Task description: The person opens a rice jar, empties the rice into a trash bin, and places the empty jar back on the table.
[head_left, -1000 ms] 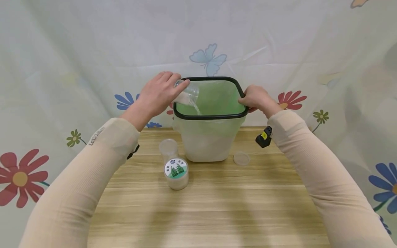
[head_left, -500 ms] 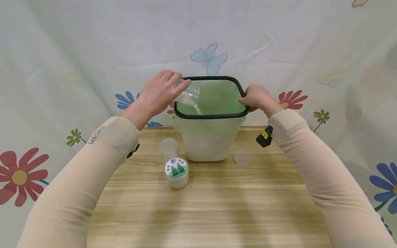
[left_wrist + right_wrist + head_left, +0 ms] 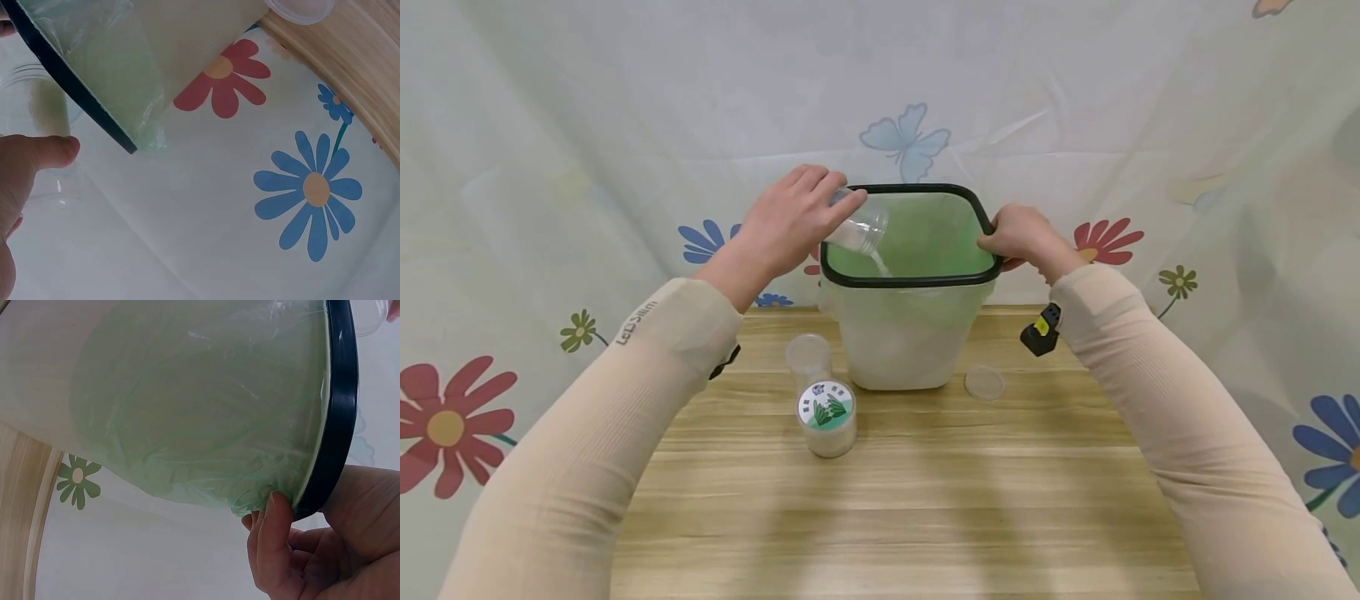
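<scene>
My left hand grips a clear plastic jar, tilted mouth-down over the left side of a trash can. White grains stream from its mouth into the can. In the left wrist view the jar shows white contents near its mouth, with my thumb along its side. The trash can is whitish, with a black rim and a green liner bag inside. My right hand holds the rim at its right side. In the right wrist view, fingers curl under the rim by the bunched liner.
On the wooden table, an upright clear jar stands left of the can. Before it is a lidded jar with a green leaf label. A clear round lid lies to the right. Behind hangs a flowered curtain.
My left hand has moved slightly right with the jar, farther over the can, and the grains keep pouring. The right hand stays on the rim.
</scene>
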Available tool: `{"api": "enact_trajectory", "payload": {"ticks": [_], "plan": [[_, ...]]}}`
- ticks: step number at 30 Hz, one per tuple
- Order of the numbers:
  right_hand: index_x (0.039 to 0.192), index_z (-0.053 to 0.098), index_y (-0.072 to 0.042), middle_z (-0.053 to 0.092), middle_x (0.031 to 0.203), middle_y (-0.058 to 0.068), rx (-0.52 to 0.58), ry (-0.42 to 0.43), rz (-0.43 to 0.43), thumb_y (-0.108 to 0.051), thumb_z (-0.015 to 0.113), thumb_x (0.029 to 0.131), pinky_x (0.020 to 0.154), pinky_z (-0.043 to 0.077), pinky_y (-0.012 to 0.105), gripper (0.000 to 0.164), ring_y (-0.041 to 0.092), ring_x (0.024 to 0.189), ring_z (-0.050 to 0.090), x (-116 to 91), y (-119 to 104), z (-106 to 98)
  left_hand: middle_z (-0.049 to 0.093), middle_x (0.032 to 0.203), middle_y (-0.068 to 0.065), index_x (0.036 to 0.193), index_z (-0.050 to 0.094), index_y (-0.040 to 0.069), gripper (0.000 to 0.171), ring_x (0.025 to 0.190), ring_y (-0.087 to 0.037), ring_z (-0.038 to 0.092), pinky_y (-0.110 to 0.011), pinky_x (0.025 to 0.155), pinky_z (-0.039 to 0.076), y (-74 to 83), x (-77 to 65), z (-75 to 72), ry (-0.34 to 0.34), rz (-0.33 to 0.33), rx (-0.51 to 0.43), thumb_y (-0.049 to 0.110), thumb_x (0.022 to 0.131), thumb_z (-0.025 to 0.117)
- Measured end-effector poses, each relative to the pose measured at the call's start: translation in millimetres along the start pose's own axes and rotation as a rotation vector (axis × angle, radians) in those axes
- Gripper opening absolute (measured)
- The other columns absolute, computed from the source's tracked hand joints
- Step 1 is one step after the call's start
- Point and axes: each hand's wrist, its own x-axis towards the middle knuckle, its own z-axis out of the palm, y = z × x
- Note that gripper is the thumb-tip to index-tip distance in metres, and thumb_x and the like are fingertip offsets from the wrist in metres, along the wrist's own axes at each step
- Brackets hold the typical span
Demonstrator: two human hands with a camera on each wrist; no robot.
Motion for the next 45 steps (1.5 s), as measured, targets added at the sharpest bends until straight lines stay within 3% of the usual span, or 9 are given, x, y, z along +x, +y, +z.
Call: {"api": "enact_trajectory", "payload": {"ticks": [10,17,27,40,45], "plan": [[0.087,0.059,0.009,0.059,0.069,0.009,-0.017,0.001,-0.008,-0.017,0.048,0.087,0.054,0.055,0.026,0.027,0.008,0.046,0.060,-0.8,-0.9,-0.4,0.049,0.121,-0.020,0.131,0.041,0.006,0.072,0.114,-0.036,0.046,-0.040,0.105,0.034,0.5,1.3,-0.5,0.007,0.001,-0.005,0.002,0.066,0.074],[0.092,0.059,0.010,0.061,0.075,0.013,0.003,-0.007,0.000,-0.017,0.049,0.088,0.058,0.055,0.027,0.029,0.009,0.049,0.061,-1.6,-0.7,-0.1,0.049,0.120,-0.020,0.128,0.042,0.005,0.059,0.113,-0.035,0.045,-0.040,0.105,0.034,1.2,1.8,-0.2,0.008,0.003,0.008,-0.006,0.076,0.066],[0.092,0.058,0.010,0.060,0.075,0.012,0.008,-0.006,-0.004,-0.017,0.049,0.088,0.056,0.055,0.027,0.029,0.008,0.049,0.061,-1.6,0.2,0.7,0.050,0.121,-0.019,0.129,0.045,0.008,0.055,0.115,-0.034,0.044,-0.040,0.108,0.031,0.7,4.5,0.8,0.030,0.031,0.023,-0.009,0.079,0.063],[0.092,0.058,0.010,0.060,0.075,0.013,0.017,-0.011,0.001,-0.017,0.049,0.088,0.058,0.056,0.028,0.028,0.009,0.051,0.061,-1.0,-0.4,0.1,0.046,0.126,-0.020,0.132,0.042,0.010,0.059,0.120,-0.035,0.040,-0.040,0.111,0.026,0.2,8.9,-5.5,-0.054,0.062,0.055,-0.007,0.080,0.064],[0.092,0.058,0.009,0.060,0.076,0.013,0.012,-0.012,0.002,-0.017,0.049,0.088,0.059,0.056,0.028,0.029,0.009,0.051,0.061,-1.0,-1.4,-0.1,0.047,0.125,-0.020,0.129,0.045,0.009,0.055,0.119,-0.034,0.041,-0.040,0.110,0.027,-0.8,10.2,-6.6,-0.031,0.085,0.055,-0.007,0.080,0.064]]}}
